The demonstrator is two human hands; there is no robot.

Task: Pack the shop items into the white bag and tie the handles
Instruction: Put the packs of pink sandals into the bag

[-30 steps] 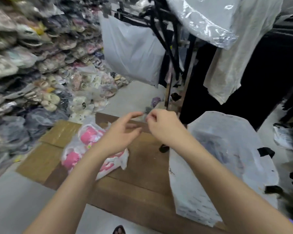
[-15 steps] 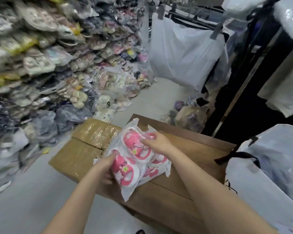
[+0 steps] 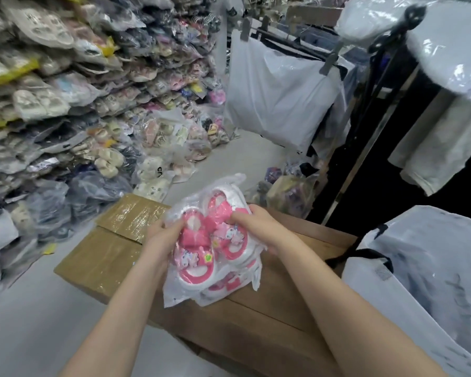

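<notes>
Sandal pack [image 3: 215,242] clamped in my left grip [image 3: 161,240] and right grip [image 3: 259,227]; packing step, next swing right into white bag [image 3: 433,268].

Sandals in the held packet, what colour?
The sandals are pink with white soles, head view.

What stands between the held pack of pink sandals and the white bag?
Nothing visible. The left hand and right hand hold the sandal pack above the brown box; the white bag stands to its right.
</notes>
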